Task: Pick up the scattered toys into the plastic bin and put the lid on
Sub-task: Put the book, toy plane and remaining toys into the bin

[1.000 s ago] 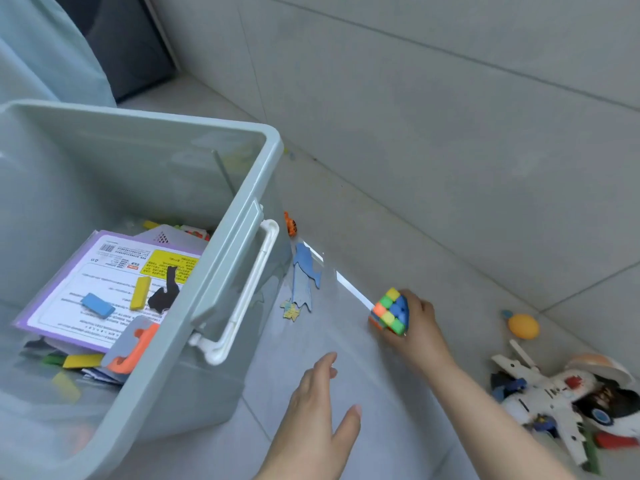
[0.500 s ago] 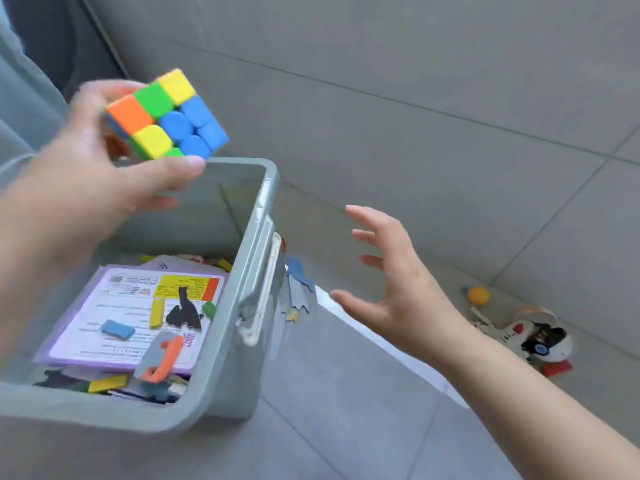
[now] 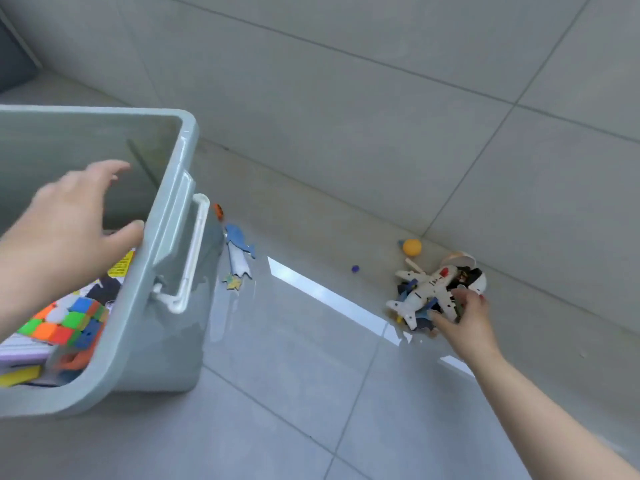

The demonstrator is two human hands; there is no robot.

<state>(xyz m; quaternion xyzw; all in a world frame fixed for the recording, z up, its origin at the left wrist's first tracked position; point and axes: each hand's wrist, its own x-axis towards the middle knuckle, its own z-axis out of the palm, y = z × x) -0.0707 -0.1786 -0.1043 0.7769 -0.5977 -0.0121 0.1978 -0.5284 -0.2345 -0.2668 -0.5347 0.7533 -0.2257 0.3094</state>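
Pale green plastic forms the bin [image 3: 162, 341], which stands open-topped on the grey tiled floor [image 3: 311, 393] at the left, with a white handle [image 3: 192, 258] on its side. Inside, the colourful puzzle cube [image 3: 65, 327] lies on papers and foam pieces. The left hand [image 3: 69, 216] hovers over the bin's mouth, fingers loosely spread, holding nothing. Well to the right, the right hand [image 3: 467, 320] grips the white toy plane [image 3: 422, 292] in a small heap of toys (the rest too jumbled to name). An orange ball [image 3: 412, 247] lies just beyond the heap, and a blue foam shark [image 3: 239, 242] lies beside the bin.
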